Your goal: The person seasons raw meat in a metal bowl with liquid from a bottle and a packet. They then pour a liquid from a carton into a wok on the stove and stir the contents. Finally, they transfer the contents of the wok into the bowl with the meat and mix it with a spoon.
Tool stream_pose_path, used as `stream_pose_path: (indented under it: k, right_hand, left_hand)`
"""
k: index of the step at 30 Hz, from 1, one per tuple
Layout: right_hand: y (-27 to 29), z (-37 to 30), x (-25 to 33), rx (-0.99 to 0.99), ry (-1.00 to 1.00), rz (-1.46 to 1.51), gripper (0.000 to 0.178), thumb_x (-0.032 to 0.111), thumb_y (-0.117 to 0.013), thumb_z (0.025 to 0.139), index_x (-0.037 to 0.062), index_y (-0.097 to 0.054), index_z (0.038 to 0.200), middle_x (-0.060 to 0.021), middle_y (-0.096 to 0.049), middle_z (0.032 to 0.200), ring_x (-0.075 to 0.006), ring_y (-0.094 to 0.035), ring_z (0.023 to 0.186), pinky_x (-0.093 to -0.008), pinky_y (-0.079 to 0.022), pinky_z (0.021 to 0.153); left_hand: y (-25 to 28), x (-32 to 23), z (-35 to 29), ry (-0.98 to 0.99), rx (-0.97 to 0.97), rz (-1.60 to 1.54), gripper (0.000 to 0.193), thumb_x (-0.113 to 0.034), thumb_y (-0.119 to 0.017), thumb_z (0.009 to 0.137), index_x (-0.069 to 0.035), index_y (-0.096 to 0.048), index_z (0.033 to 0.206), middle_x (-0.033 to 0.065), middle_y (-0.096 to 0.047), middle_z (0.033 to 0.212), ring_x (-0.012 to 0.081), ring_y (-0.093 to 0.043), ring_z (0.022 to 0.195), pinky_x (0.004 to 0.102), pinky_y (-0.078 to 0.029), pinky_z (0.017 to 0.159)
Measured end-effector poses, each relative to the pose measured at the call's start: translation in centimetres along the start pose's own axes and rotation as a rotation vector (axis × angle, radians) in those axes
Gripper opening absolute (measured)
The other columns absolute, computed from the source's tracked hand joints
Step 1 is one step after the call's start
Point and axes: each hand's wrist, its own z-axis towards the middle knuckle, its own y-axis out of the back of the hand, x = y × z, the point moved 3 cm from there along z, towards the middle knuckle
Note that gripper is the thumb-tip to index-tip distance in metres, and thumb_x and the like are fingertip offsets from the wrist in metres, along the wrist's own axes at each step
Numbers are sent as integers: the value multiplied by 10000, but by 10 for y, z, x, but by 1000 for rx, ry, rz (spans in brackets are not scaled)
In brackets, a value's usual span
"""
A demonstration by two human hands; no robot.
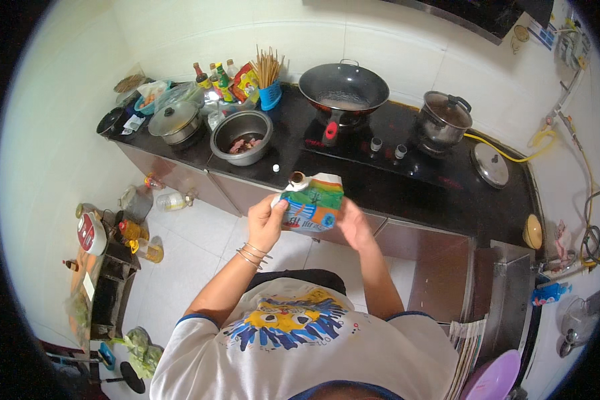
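Both hands are at a green, blue and white spouted pouch (313, 203), held in front of the counter edge. Its spout, at the upper left corner, has no cap on and shows a brown opening. My left hand (267, 221) is closed on the pouch's left side, thumb on the front. My right hand (355, 225), slightly blurred, grips the right edge, with some fingers hidden behind it. A small white cap (276, 168) lies on the black counter (373, 190) just beyond. Farther left, a grey pot (252, 155) holds pieces of meat in dark liquid.
A black wok (343, 87) sits on the stove, its handle pointing toward me. To its right stand a lidded steel pot (445, 123) and a loose lid (489, 165). Sauce bottles (221, 83), a blue chopstick holder (270, 95) and another lidded pot (175, 123) crowd the left.
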Motion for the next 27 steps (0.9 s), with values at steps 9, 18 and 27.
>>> stream_pose_path:
  k: [9,18,27]
  right_hand:
    - [-29,-23,-40,-248,-208,-294,700,141,-778,667,82,-421,1266,-60,-488,1245,-194,-475,1134,-352,-432,884]
    - [-113,-16,-83,-559,-74,-420,255,1,-698,700,54,-582,921,-28,-572,976,-146,-519,910,-284,-455,722]
    - [-177,16,-118,-523,104,-170,697,84,-749,687,56,-398,1289,-67,-512,1220,-207,-489,1122,-374,-375,963]
  left_hand:
    - [27,6,22,4,240,-102,198,-159,-552,885,-3,-636,973,22,-616,679,50,-543,524,205,-451,462]
    - [96,19,71,-299,582,-45,186,-101,-586,825,-17,-625,986,145,-602,736,268,-588,617,311,-438,546]
    - [130,51,89,-135,724,-170,213,-185,-575,861,-2,-614,963,157,-609,744,234,-580,605,305,-443,542]
